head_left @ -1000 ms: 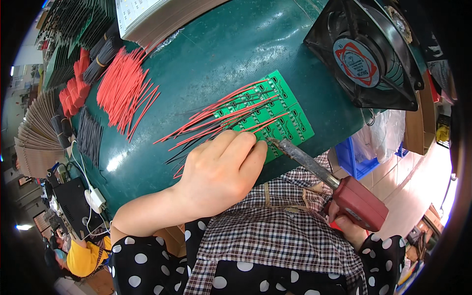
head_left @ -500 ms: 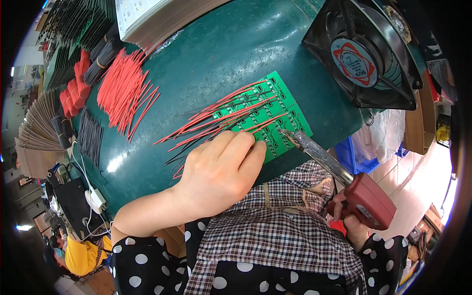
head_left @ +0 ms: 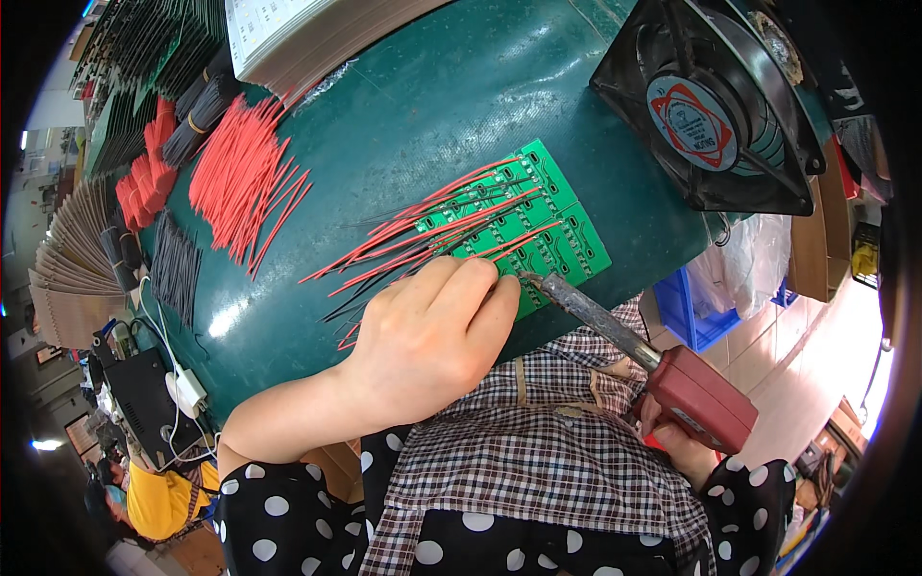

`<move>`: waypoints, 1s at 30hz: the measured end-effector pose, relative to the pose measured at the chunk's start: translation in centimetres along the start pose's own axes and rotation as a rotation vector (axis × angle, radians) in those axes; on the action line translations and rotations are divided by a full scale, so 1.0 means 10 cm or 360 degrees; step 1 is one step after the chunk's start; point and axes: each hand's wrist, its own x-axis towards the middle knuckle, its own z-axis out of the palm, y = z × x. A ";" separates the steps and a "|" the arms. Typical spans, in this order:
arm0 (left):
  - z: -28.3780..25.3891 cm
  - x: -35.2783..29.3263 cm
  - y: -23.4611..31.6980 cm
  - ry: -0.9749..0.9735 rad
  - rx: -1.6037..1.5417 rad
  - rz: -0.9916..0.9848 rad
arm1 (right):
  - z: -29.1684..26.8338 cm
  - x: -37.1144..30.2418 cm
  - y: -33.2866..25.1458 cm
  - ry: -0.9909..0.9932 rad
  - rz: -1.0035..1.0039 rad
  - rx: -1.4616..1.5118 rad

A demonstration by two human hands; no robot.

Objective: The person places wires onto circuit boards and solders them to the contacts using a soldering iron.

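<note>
A green circuit board panel (head_left: 588, 252) lies on the table, with red and black wires (head_left: 384, 240) running across it and off its left side. My left hand (head_left: 432, 331) rests over its lower left part, fingers pinched together near the surface. Whatever they grip is hidden behind the fingertips. In my right hand (head_left: 680, 446), closed round the handle, is a soldering iron (head_left: 706, 398) with a dark red body. Its metal shaft slants up to the left, and the tip sits at the board, just right of my left fingertips.
A loose pile of red wires (head_left: 240, 178) and a smaller one of black wires (head_left: 176, 269) lie to the left. A black fan (head_left: 711, 115) stands at the right, a thick paper stack (head_left: 317, 43) at the back. A blue bin (head_left: 696, 312) is below the table's right edge.
The soldering iron has moved left and slightly down along the board, its tip now close to my left fingertips. My left hand has stayed in place.
</note>
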 end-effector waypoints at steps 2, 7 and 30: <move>-0.01 0.00 0.00 -0.0006 0.0006 0.0001 | -0.03 0.06 -0.05 0.0016 -0.0020 -0.0056; -0.02 -0.01 0.00 -0.0014 0.0013 -0.0008 | -0.04 0.06 -0.21 -0.0089 0.0230 0.0261; 0.03 0.16 0.02 0.0035 -0.0132 -0.0005 | 0.00 0.13 -0.33 0.0216 0.0084 0.0376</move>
